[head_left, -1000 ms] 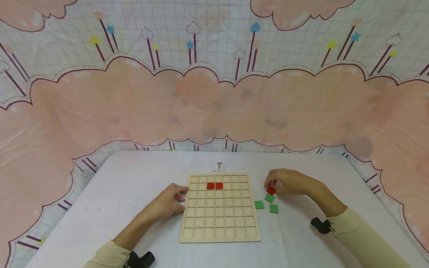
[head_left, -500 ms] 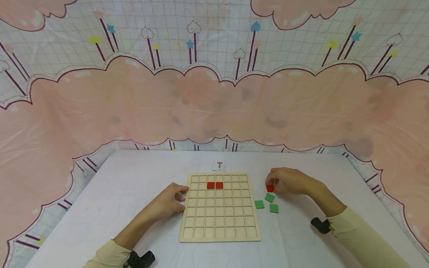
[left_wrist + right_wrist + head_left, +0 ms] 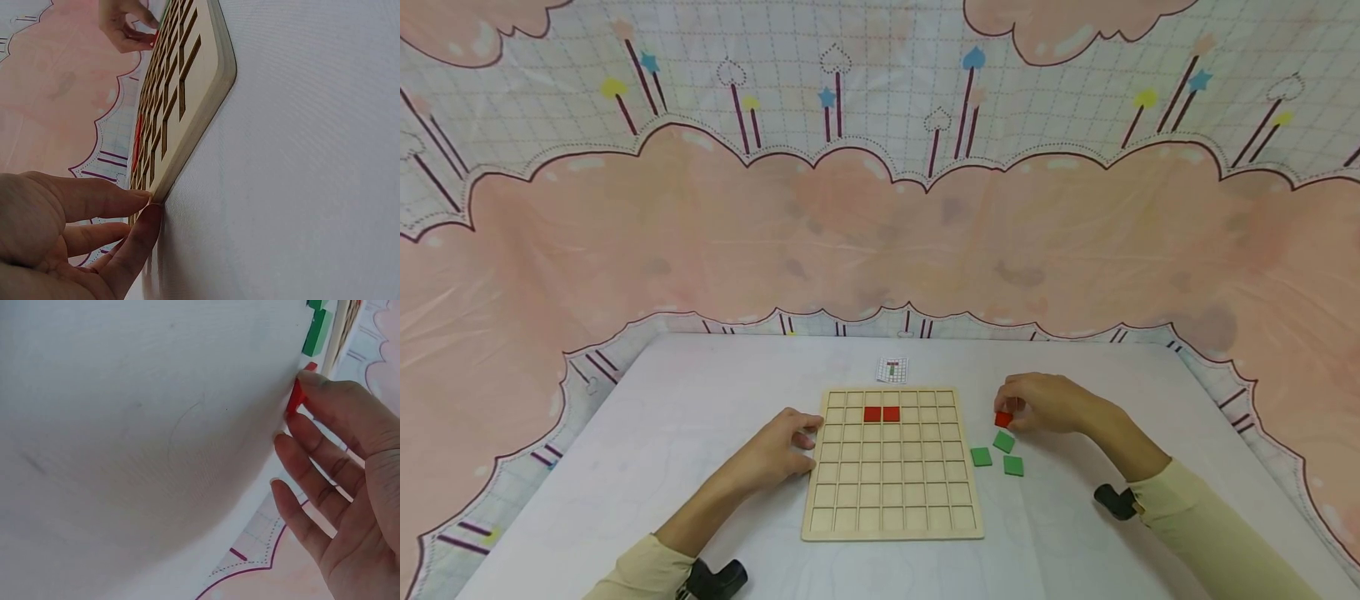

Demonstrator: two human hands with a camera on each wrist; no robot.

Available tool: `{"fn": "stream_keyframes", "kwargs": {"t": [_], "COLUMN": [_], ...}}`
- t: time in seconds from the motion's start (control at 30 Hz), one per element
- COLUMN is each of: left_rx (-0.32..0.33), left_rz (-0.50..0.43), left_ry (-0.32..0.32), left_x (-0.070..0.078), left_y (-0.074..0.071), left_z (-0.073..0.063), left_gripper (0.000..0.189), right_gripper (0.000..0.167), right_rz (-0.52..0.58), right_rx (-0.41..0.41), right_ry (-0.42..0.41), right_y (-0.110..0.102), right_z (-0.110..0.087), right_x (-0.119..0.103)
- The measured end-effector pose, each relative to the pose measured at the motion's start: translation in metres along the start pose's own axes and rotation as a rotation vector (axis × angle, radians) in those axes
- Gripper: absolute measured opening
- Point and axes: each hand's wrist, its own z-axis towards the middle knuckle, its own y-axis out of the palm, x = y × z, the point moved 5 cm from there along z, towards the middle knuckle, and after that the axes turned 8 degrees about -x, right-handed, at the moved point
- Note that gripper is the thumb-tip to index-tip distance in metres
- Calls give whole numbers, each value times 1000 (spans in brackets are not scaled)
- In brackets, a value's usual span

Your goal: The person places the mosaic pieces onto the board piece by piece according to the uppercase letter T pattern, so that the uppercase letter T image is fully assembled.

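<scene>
A square wooden grid board (image 3: 891, 492) lies flat on the white table. Two red tiles (image 3: 882, 414) sit side by side in its second row from the far edge. My left hand (image 3: 772, 450) touches the board's left edge with thumb and fingertip, seen close in the left wrist view. Right of the board, my right hand (image 3: 1045, 403) pinches a red square tile (image 3: 1003, 420) between thumb and finger. In the right wrist view this red tile (image 3: 296, 397) stands tilted at the fingertips, the other fingers spread apart. A green tile (image 3: 1003, 441) lies just nearer than it.
Two more green tiles, one by the board's right edge (image 3: 981, 457) and one farther right (image 3: 1013, 466), lie on the table (image 3: 700, 383). A small pattern card (image 3: 892, 370) lies beyond the board. A printed cloth (image 3: 880, 242) hangs behind.
My right hand has pinched the red tile and shifted it slightly away from the green tiles. The left hand and the board hold their places.
</scene>
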Motion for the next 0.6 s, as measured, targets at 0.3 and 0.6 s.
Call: {"fn": "stream_keyframes", "kwargs": {"t": [0.3, 0.6], "left_rx": [-5, 0], "left_rz": [6, 5], "left_ry": [5, 17], "left_x": [0, 0], "left_y": [-1, -1], "left_z": [1, 2], "left_gripper": [63, 63], "right_gripper": [18, 19], "right_rz": [14, -8], "right_rx": [-30, -22], "right_ry": [21, 31], "right_y": [-2, -1], "right_z": [4, 8], "right_x": [-1, 2]}}
